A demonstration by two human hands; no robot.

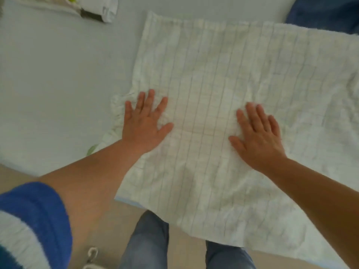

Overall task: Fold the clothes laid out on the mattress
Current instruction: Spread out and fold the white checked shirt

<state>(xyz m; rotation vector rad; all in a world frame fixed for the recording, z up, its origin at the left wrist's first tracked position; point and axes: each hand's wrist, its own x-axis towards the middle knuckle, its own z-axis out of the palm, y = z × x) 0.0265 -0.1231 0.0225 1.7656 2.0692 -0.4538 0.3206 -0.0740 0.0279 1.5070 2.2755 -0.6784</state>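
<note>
Mattress (48,74), pale grey, takes up most of the view. White cloth (223,94) with thin grid lines lies spread flat on it, crumpled, near edge hanging off over the person's jeans (147,243). Left edge of cloth bunched into gathers. Left hand (144,123) flat on cloth near that bunched edge, fingers spread wide, gripping nothing. Right hand (258,134) flat on cloth mid-right, fingers straight, gripping nothing. Folded pile (97,6) at far left corner. Dark blue fabric (326,12) far right.
</note>
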